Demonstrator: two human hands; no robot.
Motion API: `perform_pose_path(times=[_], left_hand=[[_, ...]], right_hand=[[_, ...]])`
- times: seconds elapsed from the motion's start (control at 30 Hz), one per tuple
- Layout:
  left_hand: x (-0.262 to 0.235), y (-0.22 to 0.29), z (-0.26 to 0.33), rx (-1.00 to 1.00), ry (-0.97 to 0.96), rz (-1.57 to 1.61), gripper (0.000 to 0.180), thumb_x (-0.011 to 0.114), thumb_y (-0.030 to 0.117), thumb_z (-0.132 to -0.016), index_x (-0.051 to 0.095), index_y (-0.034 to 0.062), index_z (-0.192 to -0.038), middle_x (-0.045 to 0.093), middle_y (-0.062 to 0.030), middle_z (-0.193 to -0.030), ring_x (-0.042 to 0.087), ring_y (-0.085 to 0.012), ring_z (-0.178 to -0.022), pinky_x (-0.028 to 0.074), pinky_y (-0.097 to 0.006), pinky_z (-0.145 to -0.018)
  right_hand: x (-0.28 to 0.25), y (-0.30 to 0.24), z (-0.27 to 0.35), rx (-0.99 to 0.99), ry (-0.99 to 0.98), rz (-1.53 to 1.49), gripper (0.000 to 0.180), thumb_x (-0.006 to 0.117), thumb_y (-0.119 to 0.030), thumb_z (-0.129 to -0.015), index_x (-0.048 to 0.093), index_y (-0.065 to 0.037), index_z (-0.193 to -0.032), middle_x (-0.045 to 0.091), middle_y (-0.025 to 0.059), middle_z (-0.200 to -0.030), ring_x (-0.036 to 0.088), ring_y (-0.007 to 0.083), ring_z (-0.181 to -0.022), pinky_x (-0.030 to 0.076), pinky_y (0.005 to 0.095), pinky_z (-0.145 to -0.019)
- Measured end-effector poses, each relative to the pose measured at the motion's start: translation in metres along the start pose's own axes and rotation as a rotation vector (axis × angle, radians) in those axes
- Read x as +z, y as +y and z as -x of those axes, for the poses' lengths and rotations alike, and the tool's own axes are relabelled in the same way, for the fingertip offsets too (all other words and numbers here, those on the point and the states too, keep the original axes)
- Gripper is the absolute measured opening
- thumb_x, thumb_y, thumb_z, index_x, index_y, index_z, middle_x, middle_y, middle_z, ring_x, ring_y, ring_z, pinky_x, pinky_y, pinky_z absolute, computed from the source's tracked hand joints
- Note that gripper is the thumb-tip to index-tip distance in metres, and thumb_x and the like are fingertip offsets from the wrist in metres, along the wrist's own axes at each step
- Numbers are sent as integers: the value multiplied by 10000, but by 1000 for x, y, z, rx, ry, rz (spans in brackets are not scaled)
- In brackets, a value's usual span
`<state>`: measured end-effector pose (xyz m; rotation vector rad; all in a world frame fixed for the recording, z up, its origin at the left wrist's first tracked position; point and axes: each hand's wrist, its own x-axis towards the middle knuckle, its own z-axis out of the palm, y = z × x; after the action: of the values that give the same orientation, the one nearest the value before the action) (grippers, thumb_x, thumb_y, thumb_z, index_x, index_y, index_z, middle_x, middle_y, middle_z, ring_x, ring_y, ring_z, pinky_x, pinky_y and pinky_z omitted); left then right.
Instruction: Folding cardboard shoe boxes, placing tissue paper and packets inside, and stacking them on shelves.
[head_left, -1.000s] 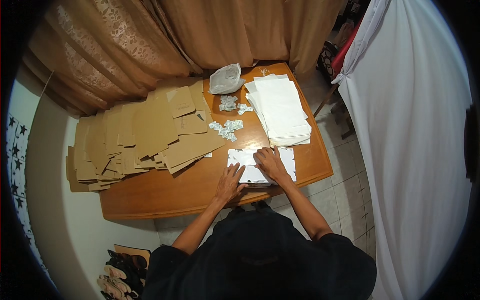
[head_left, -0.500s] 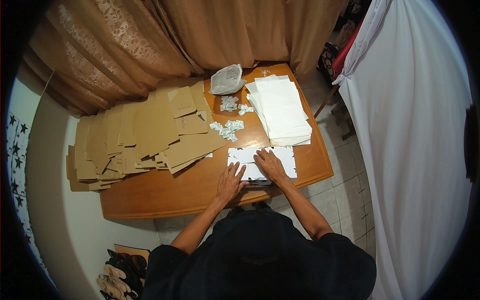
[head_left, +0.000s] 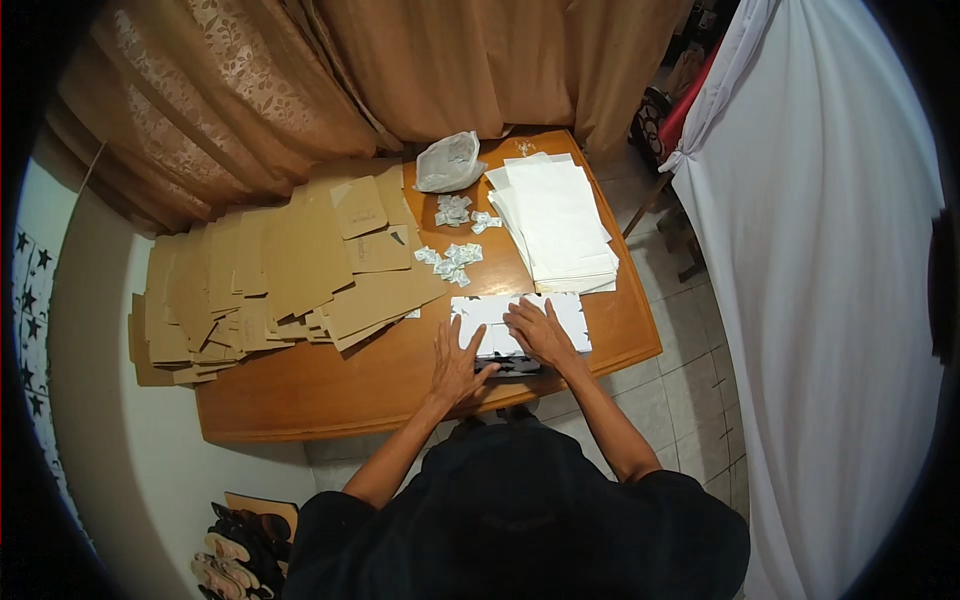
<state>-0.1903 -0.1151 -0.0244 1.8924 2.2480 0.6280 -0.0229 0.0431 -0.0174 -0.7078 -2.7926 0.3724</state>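
Observation:
A white box with dark stars (head_left: pixel 568 318) sits at the near edge of the wooden table, its top face up and its starred near side partly showing. My left hand (head_left: pixel 458 362) rests against the box's left near corner, fingers spread and thumb pointing along the near side. On the top, right of the middle, my right hand (head_left: pixel 540 333) lies palm down with its fingers stretched toward the far side. Neither hand grips anything. Part of the top is hidden beneath both hands.
Stacked brown cardboard pieces (head_left: pixel 290 260) cover the table's left side. Beyond the box lie small whitish packets (head_left: pixel 452 262) in loose heaps, a translucent plastic bag (head_left: pixel 449 163) and a pile of white sheets (head_left: pixel 556 220). The wooden table (head_left: pixel 330 395) ends close to my body.
My left hand has spread its fingers wider at the box's left side. The right hand has shifted slightly on the top; the box stays in about the same place.

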Motion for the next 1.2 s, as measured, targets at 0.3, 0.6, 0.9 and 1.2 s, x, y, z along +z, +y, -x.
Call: perform_pose_path(times=[0.3,0.6,0.9,1.2], left_hand=[[4,-18,-17,-82,-55,278,733,700,476,-867,429,207,-1493,307,-356,-1493,413,-520,-1321,410,-522,-1077],[1,-38,-33,-305,84,504,611,735,462,-853,607,137,-1355,450,-333,-1405,448,-468,-1318,430,-471,-1053],[-14,-8,-47,-520,357,1068,567,692,404,-934,597,20,-1339,665,-163,-1217,624,-266,-1092,479,-351,-952],[28,16,-44,-481,424,1977,416,609,401,-989,521,86,-1247,610,-56,-1160,613,-175,-1028,554,-351,-833]], right_hand=[[-36,19,61,700,715,-270,410,566,-311,-998,561,39,-1211,563,226,-1161,539,362,-1067,425,465,-971],[27,-3,75,1133,371,-1029,539,547,-536,-976,521,-19,-1129,585,121,-980,616,186,-709,507,281,-584],[-10,-68,17,1113,-288,-1564,943,519,-802,-830,379,-49,-1381,527,213,-1232,657,308,-949,538,484,-872],[-5,-66,-7,940,103,-1906,419,509,-423,-1026,535,-100,-1292,623,93,-1216,603,272,-1145,525,489,-908]])
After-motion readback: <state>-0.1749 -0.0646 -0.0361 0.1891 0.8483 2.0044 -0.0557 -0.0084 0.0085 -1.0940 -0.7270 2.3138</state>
